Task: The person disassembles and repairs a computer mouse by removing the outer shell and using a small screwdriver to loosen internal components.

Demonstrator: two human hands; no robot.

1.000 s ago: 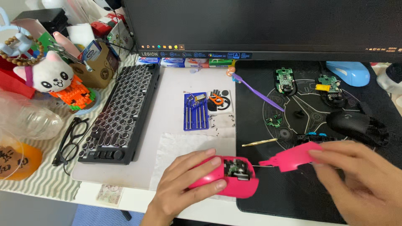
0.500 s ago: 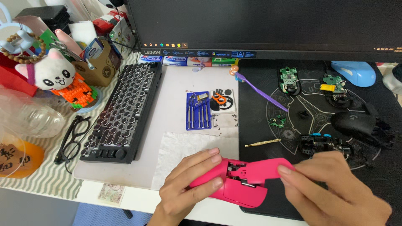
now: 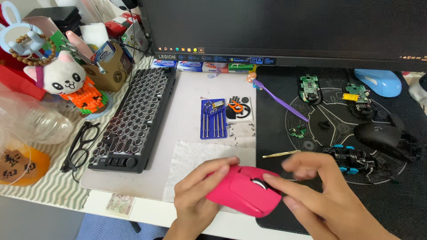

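A pink computer mouse (image 3: 243,191) lies at the near edge of the desk, half on the black mouse mat (image 3: 275,133), its top shell on its base. My left hand (image 3: 199,195) grips its left side, fingers curled over the top. My right hand (image 3: 324,200) rests on its right side, fingertips pressing the shell near the scroll wheel. A white paper towel (image 3: 191,158) lies under and left of the mouse.
A black keyboard (image 3: 133,118), glasses (image 3: 82,149), a blue screwdriver set (image 3: 213,118), a purple toothbrush (image 3: 280,100), green circuit boards (image 3: 309,86), a black mouse shell (image 3: 384,138), a blue mouse (image 3: 378,82) and a monitor (image 3: 284,26) surround the hands.
The pink top shell, held apart in my right hand a second ago, has come down onto the base. The mouse now looks whole, with both hands around it.
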